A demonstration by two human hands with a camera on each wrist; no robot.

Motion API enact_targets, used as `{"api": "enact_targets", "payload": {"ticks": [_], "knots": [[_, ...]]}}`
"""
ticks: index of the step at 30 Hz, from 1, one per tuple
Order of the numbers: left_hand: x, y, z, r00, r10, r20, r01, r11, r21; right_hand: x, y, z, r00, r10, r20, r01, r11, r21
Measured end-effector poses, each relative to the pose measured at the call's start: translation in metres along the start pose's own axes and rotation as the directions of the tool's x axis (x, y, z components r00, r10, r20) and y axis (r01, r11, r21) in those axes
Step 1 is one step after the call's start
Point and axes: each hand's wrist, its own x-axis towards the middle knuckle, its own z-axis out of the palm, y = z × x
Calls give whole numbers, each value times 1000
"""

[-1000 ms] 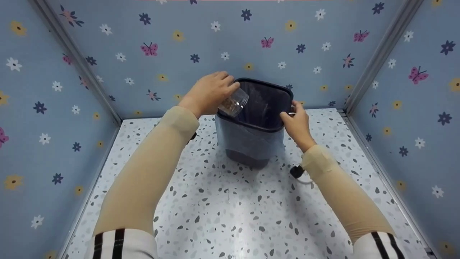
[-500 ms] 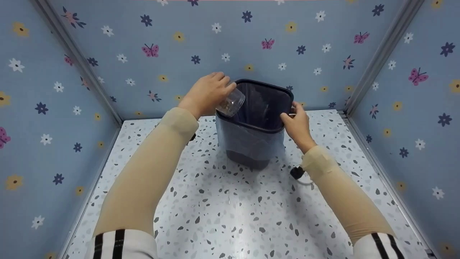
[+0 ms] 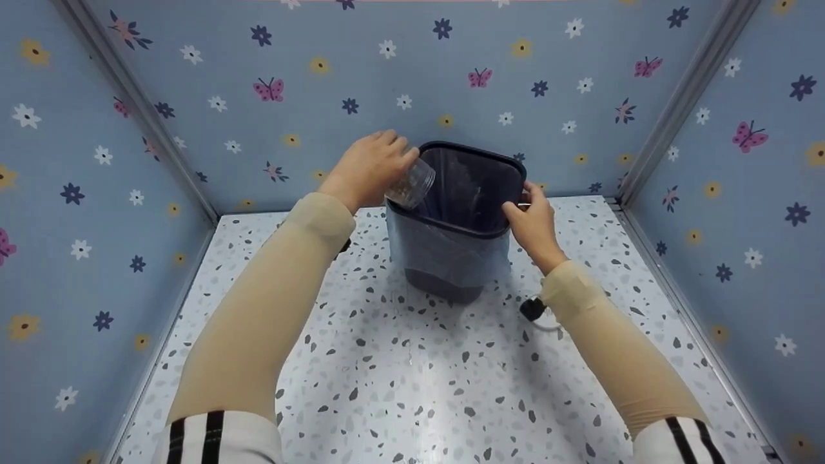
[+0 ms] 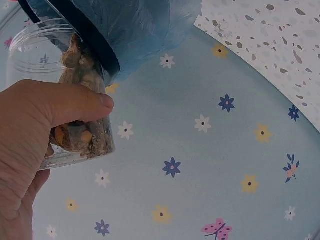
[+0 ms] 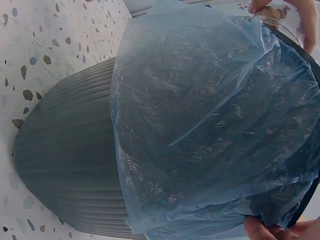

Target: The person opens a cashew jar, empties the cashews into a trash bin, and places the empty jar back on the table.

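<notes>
A dark bin with a black rim and a thin blue plastic liner folded over its outside stands near the back wall. My left hand grips a clear plastic jar, tilted at the bin's left rim with its mouth facing the opening. Brown knobbly pieces lie inside the jar; their kind is unclear. In the left wrist view the thumb lies across the jar's side. My right hand pinches the bin's right rim between thumb and fingers. The bottom of the bin's inside is hidden.
The bin stands on a white speckled surface. Blue flowered panels enclose it at the back, left and right. A small black piece with a white cord hangs at the right wrist.
My left hand and the jar have shifted slightly left, drawing the jar's mouth back toward the rim. The right hand and the bin stay where they were.
</notes>
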Motion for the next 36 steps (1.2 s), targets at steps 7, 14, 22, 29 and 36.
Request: {"api": "enact_targets", "payload": {"ticks": [7,14,22,29,36], "knots": [[0,-1,-1,1000,10,-8,-11,1000,-10,1,-1,0,1000,4,1,-4,1000,-1],[0,0,-3,999,41,-11,-40,998,52,0,-2,1,1000,-25,-13,25,1000,-14],[1,1,-4,999,50,-3,-50,996,80,0,-2,0,1000,-23,-8,23,1000,-9],[3,1,-4,998,55,-30,-51,994,98,0,-1,0,1000,-15,-8,15,1000,-13],[3,2,-2,996,56,-77,-50,996,68,-1,-1,1,1000,-24,-20,24,1000,-12]]}}
